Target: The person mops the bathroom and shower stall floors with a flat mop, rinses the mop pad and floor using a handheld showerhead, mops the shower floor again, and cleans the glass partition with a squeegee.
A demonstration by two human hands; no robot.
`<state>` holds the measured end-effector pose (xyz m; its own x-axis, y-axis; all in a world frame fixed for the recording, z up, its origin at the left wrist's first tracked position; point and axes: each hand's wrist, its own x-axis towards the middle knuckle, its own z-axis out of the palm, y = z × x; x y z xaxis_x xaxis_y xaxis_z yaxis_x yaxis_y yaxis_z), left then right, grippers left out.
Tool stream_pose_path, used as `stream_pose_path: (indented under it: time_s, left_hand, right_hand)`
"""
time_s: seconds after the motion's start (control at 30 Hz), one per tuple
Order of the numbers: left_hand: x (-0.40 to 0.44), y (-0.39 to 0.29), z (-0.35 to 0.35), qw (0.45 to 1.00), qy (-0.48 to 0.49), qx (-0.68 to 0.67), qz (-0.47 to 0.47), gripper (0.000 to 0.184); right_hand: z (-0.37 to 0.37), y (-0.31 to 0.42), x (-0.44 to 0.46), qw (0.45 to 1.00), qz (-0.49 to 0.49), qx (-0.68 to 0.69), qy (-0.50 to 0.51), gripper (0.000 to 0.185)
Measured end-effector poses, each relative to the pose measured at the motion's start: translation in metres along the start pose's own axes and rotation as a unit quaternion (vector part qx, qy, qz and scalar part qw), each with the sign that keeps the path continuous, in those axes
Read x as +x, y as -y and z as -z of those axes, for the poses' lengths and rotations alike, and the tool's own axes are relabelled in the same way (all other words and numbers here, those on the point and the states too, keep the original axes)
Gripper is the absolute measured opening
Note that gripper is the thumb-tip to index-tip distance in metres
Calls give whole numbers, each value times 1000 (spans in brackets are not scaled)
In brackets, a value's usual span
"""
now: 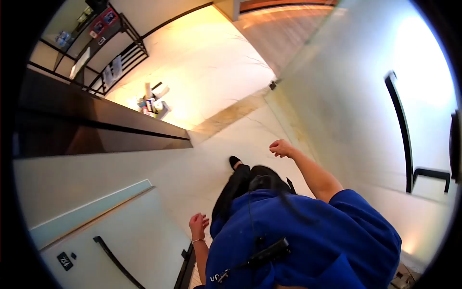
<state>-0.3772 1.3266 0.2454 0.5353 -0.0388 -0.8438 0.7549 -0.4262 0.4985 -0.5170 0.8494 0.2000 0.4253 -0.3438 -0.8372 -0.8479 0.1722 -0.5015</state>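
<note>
Below the camera is the person's blue shirt, with a black device clipped on it, and dark trousers. My left hand (198,225), a band at its wrist, hangs beside the body near a pale door (130,241) with a black handle; its fingers are curled loosely and nothing shows in them. Over the pale floor, my right hand (280,148) is held out in front with its fingers folded in and no object visible. A black shoe (235,162) steps forward between the two hands.
A glass door (346,96) with a long black handle (399,125) stands at the right. Bottles and other items (153,105) sit on the floor ahead, beyond a stone threshold (231,114). A black shelf rack (122,65) is at the upper left, behind a dark panel (96,125).
</note>
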Motion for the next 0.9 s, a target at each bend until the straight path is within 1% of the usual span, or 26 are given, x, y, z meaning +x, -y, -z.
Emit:
stream_pose_path:
  time_s: [0.03, 0.13, 0.23, 0.27, 0.3, 0.33, 0.37, 0.4, 0.43, 0.47, 0.5, 0.53, 0.57, 0.6, 0.63, 0.67, 0.7, 0.73, 0.77, 0.8, 0.83, 0.9]
  left_hand:
    - [0, -42, -11, 999, 10, -35, -35, 27]
    - [1, -145, -27, 987, -6, -30, -155, 34]
    - [5, -220, -35, 966, -107, -23, -234, 42]
    - [10, -241, -40, 958, -145, -45, -242, 48]
    - [25, -258, -41, 954, -173, -48, -240, 48]
    - [35, -266, -43, 949, -201, -47, -237, 49]
    - [44, -272, -44, 944, -231, -46, -232, 49]
    - [52, -276, -47, 951, -231, -67, -195, 50]
    - [60, -278, -52, 955, -233, -93, -156, 50]
    - [74, -265, -56, 956, -244, -101, -131, 41]
    - [82, -240, -56, 957, -253, -106, -100, 32]
    - [85, -218, -57, 922, -179, -343, 2, 33]
    - [81, -190, -53, 822, -91, -554, 99, 33]
    - [80, -145, -71, 847, -109, -504, 130, 24]
    - [69, -126, -100, 913, -163, -342, 152, 24]
    - [59, -125, -123, 952, -189, -165, 174, 25]
    - [54, -127, -139, 958, -187, -120, 184, 26]
    - [52, -134, -147, 960, -188, -76, 191, 26]
    - [56, -142, -154, 962, -187, -43, 196, 27]
    - [63, -149, -156, 962, -188, -30, 197, 27]
    - [71, -154, -154, 962, -190, -29, 195, 28]
    - [90, -160, -147, 960, -202, -46, 188, 29]
  right_hand:
    - [3, 18, 15, 1000, 0, -10, 1, 32]
    - [18, 68, 68, 1000, -6, -24, 0, 29]
    - [29, 115, 124, 997, -35, -70, 23, 26]
    - [33, 135, 148, 994, -50, -89, 38, 25]
    - [33, 163, 175, 990, -63, -111, 53, 25]
    - [35, 177, 202, 989, -45, -131, 59, 23]
    - [37, 175, 248, 977, -32, -188, 93, 23]
    - [37, 163, 306, 960, -20, -246, 130, 22]
    - [35, 174, 351, 938, -4, -306, 166, 22]
    - [29, 249, 325, 971, -63, -206, 105, 18]
    - [21, 284, 354, 946, -49, -296, 119, 17]
    - [14, 318, 389, 914, -36, -380, 134, 17]
    - [6, 346, 409, 878, -26, -455, 146, 17]
    - [0, 391, 420, 875, 20, -462, 141, 17]
    - [-10, 446, 430, 869, 76, -470, 131, 19]
    - [-17, 485, 447, 899, 141, -392, 133, 19]
    - [-32, 525, 472, 874, 215, -427, 91, 18]
    - [-45, 563, 485, 862, 292, -407, 76, 18]
    - [-60, 605, 493, 867, 283, -401, 83, 18]
    - [-78, 641, 502, 853, 307, -417, 66, 18]
    - [-97, 680, 497, 841, 310, -441, 57, 20]
    - [-139, 727, 503, 797, 381, -465, 47, 21]
